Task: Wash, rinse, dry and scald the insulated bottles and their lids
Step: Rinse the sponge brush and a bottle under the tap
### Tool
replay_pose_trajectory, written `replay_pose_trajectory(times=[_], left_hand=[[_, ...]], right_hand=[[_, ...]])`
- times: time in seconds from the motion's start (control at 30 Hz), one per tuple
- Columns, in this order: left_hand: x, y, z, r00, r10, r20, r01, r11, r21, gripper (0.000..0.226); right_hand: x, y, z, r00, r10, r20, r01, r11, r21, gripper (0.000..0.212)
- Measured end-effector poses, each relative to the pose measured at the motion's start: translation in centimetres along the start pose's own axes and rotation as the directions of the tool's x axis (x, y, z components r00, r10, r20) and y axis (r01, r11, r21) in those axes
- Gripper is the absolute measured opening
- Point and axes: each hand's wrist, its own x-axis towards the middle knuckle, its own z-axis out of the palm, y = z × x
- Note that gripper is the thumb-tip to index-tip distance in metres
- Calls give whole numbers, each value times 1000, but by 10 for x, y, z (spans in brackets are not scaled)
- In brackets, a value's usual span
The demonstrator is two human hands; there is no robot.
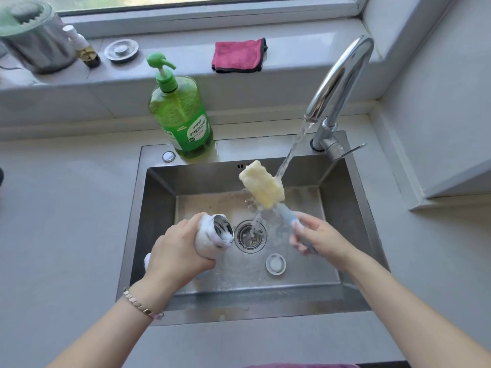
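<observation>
My left hand (176,249) grips a white insulated bottle (212,236) over the steel sink (148,208). The bottle is tilted with its steel mouth toward the right, and foam sits in the mouth. My right hand (317,239) holds the blue handle of a bottle brush. Its yellow sponge head (261,184) is raised under the water stream running from the tap (340,81). A round white lid (275,264) lies on the sink floor, right of the drain (249,236).
A green pump bottle of dish soap (183,120) stands on the sink's back rim. On the window ledge lie a pink cloth (239,55), a metal sink plug (121,50), a small bottle (82,47) and a steel pot (34,39). Grey countertop flanks the sink.
</observation>
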Motion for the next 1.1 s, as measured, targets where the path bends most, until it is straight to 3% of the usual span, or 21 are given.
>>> replay_pose_trajectory(times=[0.17, 0.37, 0.5, 0.57, 0.67, 0.8, 0.93, 1.03, 1.1], left_hand=[[5, -3, 3, 1000, -25, 15, 25, 1000, -16, 48], [6, -1, 8, 999, -37, 37, 38, 999, -33, 50], [7, -2, 7, 999, -38, 31, 39, 999, -31, 50], [9, -3, 7, 999, -40, 28, 40, 999, -27, 48], [10, -2, 7, 998, -48, 35, 49, 998, -28, 46], [12, -1, 8, 997, -52, 53, 51, 999, 5, 46], [11, -2, 10, 997, -45, 58, 45, 999, 9, 48], [11, -4, 10, 997, -37, 63, 37, 999, 7, 54], [10, -5, 11, 998, -34, 58, 34, 999, 4, 55]], right_hand=[[8, 0, 7, 999, -20, -27, 18, 997, -79, 30], [29, -8, 12, 992, -113, -51, 110, 992, -63, 22], [36, -12, 12, 995, -96, -17, 96, 995, 2, 15], [38, -12, 13, 997, -72, -18, 72, 997, -2, 24], [41, -10, 14, 997, -79, -17, 79, 997, -8, 54], [41, -12, 13, 996, -91, 7, 90, 992, 93, 18], [47, -11, 10, 992, -114, -62, 118, 991, 65, 31], [53, -11, 8, 985, -153, -85, 154, 988, 5, 22], [55, -13, 11, 980, -179, -85, 186, 979, 88, 24]])
